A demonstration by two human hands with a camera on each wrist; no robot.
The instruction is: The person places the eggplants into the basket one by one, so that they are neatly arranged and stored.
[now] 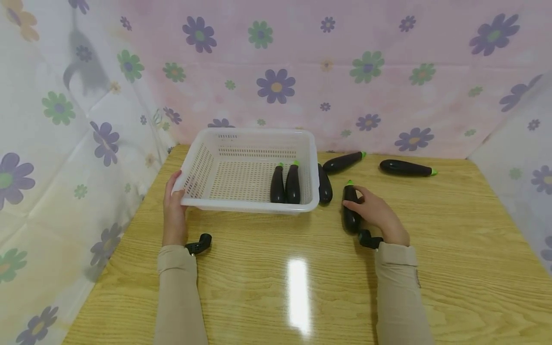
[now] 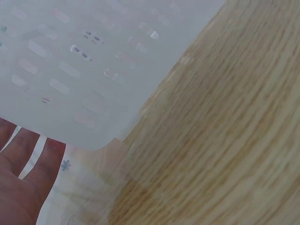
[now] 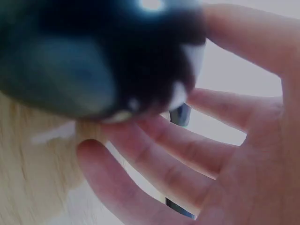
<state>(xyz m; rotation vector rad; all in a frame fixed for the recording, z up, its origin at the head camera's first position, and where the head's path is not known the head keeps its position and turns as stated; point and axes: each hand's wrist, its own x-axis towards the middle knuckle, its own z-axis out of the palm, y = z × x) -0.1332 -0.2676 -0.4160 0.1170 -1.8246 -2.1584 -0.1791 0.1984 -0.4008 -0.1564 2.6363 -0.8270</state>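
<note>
A white plastic basket (image 1: 250, 207) with slotted walls stands on the table, and two dark eggplants lie side by side in its right end, the nearer-to-wall one (image 1: 293, 184) beside the other eggplant (image 1: 277, 186). My left hand (image 1: 174, 211) grips the basket's front left corner, thumb over the rim and fingers along the outside. In the left wrist view those fingers (image 2: 21, 154) lie against the basket wall (image 2: 84, 70). Right of the basket, my right hand (image 1: 376, 211) holds another eggplant (image 1: 351, 215) between thumb and fingers, its green stem end pointing away. Its rounded end (image 3: 93, 61) fills the right wrist view's upper left.
One eggplant (image 1: 325, 187) lies close against the basket's right side. Behind it another eggplant (image 1: 342, 163) lies slanted, and one more eggplant (image 1: 407, 167) lies at the back right. A flowered cloth (image 1: 302, 115) borders the back of the wooden table (image 1: 250, 278).
</note>
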